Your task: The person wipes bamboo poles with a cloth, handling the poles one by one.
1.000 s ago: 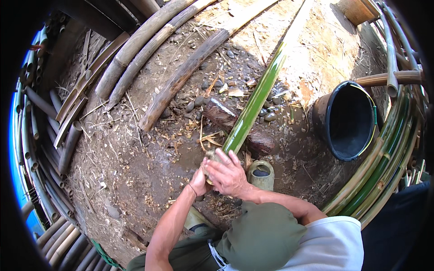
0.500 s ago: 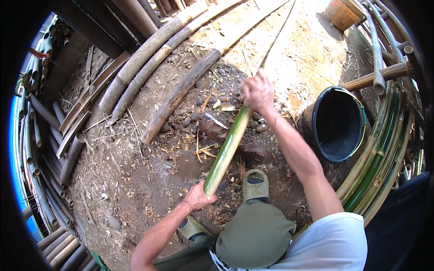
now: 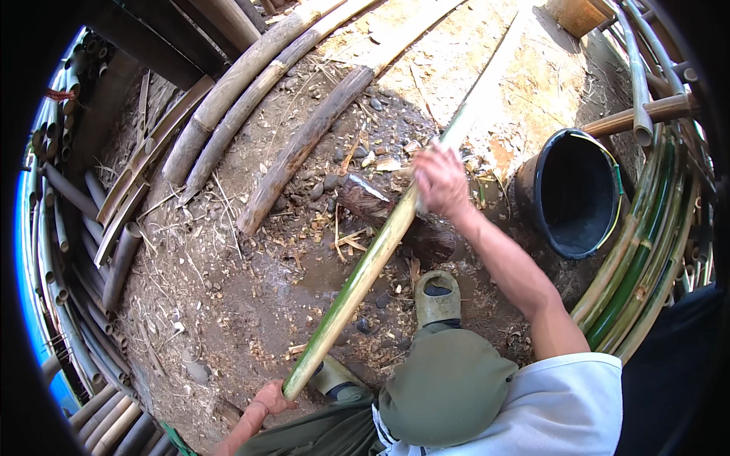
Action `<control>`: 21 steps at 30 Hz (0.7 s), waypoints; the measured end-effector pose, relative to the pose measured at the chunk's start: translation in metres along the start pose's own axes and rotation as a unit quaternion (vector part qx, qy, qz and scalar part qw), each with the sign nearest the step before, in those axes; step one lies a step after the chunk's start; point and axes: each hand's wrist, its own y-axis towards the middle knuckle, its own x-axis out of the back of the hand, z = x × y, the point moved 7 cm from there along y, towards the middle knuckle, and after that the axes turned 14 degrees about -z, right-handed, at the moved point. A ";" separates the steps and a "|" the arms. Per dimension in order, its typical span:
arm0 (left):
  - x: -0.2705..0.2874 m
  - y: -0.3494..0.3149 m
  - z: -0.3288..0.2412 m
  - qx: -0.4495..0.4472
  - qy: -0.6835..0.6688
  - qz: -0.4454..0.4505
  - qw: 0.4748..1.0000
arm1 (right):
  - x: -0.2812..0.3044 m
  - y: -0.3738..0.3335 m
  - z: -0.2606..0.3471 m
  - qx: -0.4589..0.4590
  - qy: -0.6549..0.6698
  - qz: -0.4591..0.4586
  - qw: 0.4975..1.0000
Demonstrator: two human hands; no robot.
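Note:
A long green bamboo pole (image 3: 357, 277) runs from the lower left up to the sunlit ground at the upper right. My left hand (image 3: 268, 397) grips its near end beside my knee. My right hand (image 3: 441, 181) is stretched forward and closed around the pole further up, above a dark wooden log (image 3: 372, 204) lying on the dirt. My foot in a green clog (image 3: 436, 296) stands just right of the pole.
A black bucket (image 3: 572, 199) stands to the right. Thick dry bamboo poles (image 3: 251, 99) lie across the upper left. Green bamboo stems (image 3: 646, 251) lean along the right edge, and grey poles (image 3: 84, 251) are stacked at the left. Wood chips cover the dirt.
My right hand has slid up the pole from beside my left hand to well ahead of it. The pole's near end has come back and down toward my knee.

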 end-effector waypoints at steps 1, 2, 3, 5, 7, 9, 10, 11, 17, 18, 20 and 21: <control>0.001 0.004 -0.002 -0.015 0.041 -0.016 0.999 | -0.008 0.015 -0.036 -0.016 -0.043 0.013 0.999; 0.015 0.001 -0.029 -0.014 0.055 -0.113 0.992 | -0.011 0.030 -0.079 -0.062 -0.081 0.011 0.995; 0.025 -0.003 -0.059 -0.024 -0.011 -0.212 0.977 | -0.012 0.041 -0.110 -0.109 -0.112 0.007 0.988; 0.043 -0.018 -0.097 -0.028 -0.143 -0.400 0.905 | -0.006 0.063 -0.134 -0.114 -0.160 -0.050 0.979; 0.023 0.000 -0.089 -0.036 -0.112 -0.418 0.901 | -0.013 0.055 -0.126 -0.135 -0.141 -0.026 0.980; 0.024 0.014 -0.082 0.001 -0.121 -0.349 0.929 | -0.028 0.033 -0.039 -0.110 -0.043 -0.001 0.993; 0.037 0.010 -0.087 0.029 -0.146 -0.252 0.956 | -0.013 0.017 0.014 -0.054 0.005 -0.068 0.996; 0.038 0.007 -0.090 0.055 -0.167 -0.153 0.972 | -0.001 -0.006 0.050 -0.046 -0.010 -0.069 0.997; -0.003 0.055 -0.070 -0.067 -0.399 0.036 0.914 | 0.032 -0.075 0.172 0.016 0.181 0.018 0.983; -0.004 0.054 -0.065 -0.066 -0.401 0.054 0.912 | 0.028 -0.073 0.171 0.042 0.206 0.022 0.977; 0.012 0.043 -0.063 -0.075 -0.334 -0.061 0.938 | 0.020 -0.050 0.125 0.025 0.121 -0.015 0.992; 0.043 0.024 -0.088 -0.097 -0.256 -0.190 0.943 | 0.012 -0.037 0.073 -0.017 0.087 -0.045 0.995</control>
